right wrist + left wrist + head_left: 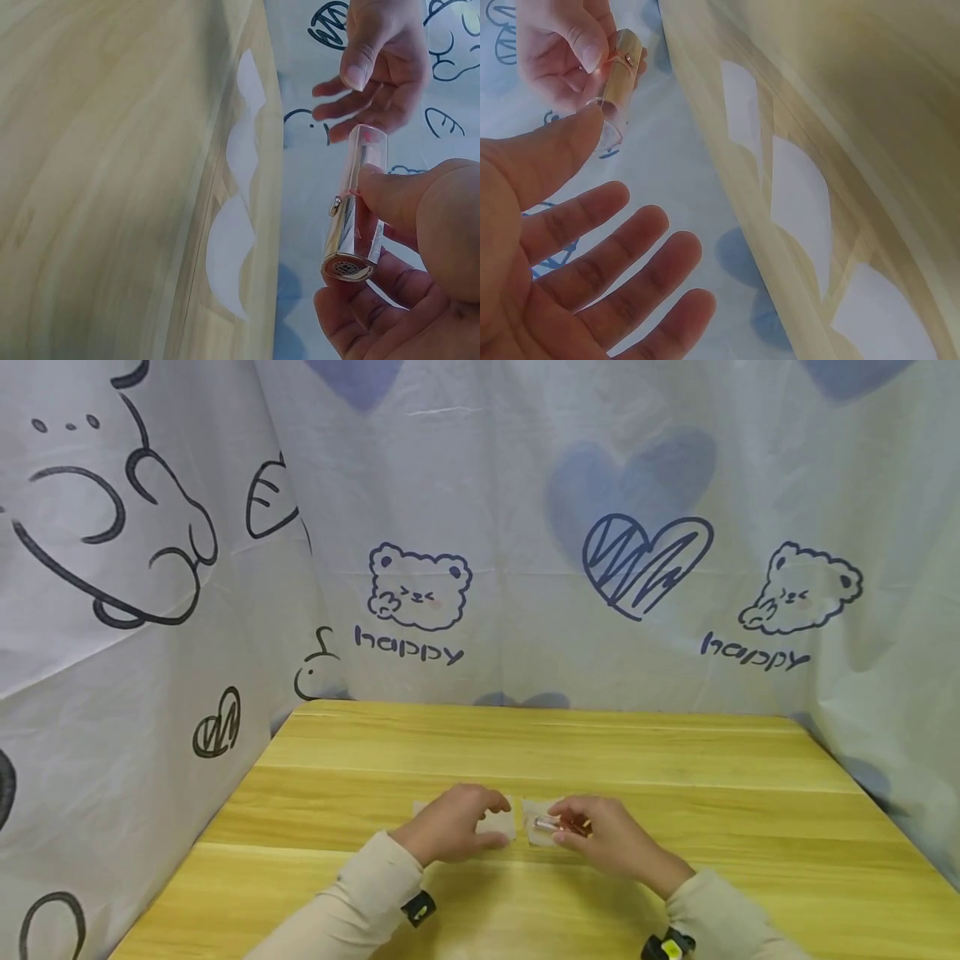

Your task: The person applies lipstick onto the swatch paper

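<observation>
My right hand (611, 837) pinches a lipstick (343, 238) between thumb and fingers, above the table's middle. It is a slim tube with a shiny rose-gold body and a clear end, and its round base faces the right wrist camera. In the head view the clear end of the lipstick (546, 823) points left, toward my other hand. My left hand (453, 825) holds nothing; its fingers are spread and relaxed, a short gap away from the tube. From the left wrist view, the left thumb (562, 154) overlaps the clear end.
Three white paper pieces lie in a row on the wooden table (360, 743), among them a left paper (881, 319), a middle paper (802, 184) and a right paper (741, 101). A printed white curtain (525, 635) stands behind the table and along both sides.
</observation>
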Tool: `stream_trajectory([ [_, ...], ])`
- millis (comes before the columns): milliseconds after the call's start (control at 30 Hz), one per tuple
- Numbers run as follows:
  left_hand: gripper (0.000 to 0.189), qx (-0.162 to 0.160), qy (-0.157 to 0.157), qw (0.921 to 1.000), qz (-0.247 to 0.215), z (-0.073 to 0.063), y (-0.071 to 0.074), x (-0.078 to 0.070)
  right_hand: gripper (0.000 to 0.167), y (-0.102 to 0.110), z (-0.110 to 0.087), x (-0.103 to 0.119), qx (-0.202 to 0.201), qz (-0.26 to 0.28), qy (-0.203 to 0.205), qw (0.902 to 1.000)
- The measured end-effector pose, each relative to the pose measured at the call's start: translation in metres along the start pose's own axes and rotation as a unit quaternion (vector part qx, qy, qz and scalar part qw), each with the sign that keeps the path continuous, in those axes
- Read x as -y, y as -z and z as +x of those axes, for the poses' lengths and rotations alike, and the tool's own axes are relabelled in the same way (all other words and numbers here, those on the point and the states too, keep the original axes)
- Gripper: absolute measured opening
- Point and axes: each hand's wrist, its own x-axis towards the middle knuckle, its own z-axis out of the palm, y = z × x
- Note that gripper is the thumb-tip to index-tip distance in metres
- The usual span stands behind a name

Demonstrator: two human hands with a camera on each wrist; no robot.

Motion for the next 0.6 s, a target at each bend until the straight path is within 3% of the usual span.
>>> stream_trajectory([
  [600, 0.041, 0.023, 0.001, 0.9997, 0.01, 0.003, -0.005, -0.01, 0.022, -0.009, 0.003, 0.012, 0.022, 0.002, 0.019, 0.9996],
])
